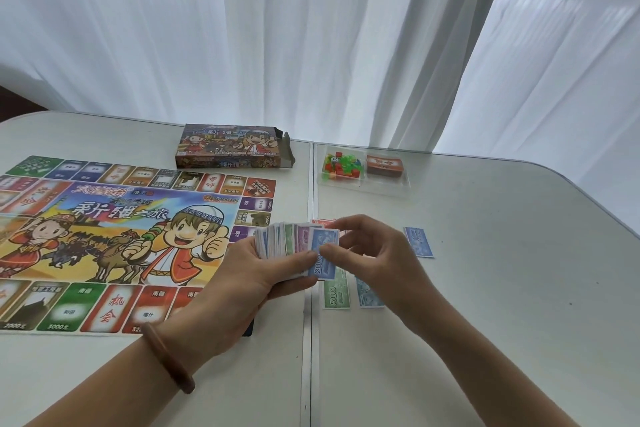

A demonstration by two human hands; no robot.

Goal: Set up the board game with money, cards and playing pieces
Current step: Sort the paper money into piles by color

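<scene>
Game board (121, 236): laid flat at the table's (485, 305) left edge. Game box (228, 146): set behind it. Play-money wad (284, 243): gripped by the left hand (256, 274). Blue note (325, 246): pinched at the wad's front by the right hand (374, 253). Clear tray (360, 187), far edge: playing pieces (341, 166) and card deck (385, 166) contained.

I see a white table (485, 305) with a seam (308, 374) running from near edge to far edge. Left of the seam, the printed game board (114, 239) lies flat, reaching to the left edge. Its opened box (230, 147) sits beyond it, toward the far edge. Right of the seam, a clear plastic tray (381, 189) rests near the far edge. Closer in lie loose banknotes: a blue note (419, 242), a green 500 note (336, 292), a pale blue note (370, 293) beside it, and a half-hidden red note (323, 221).
</scene>
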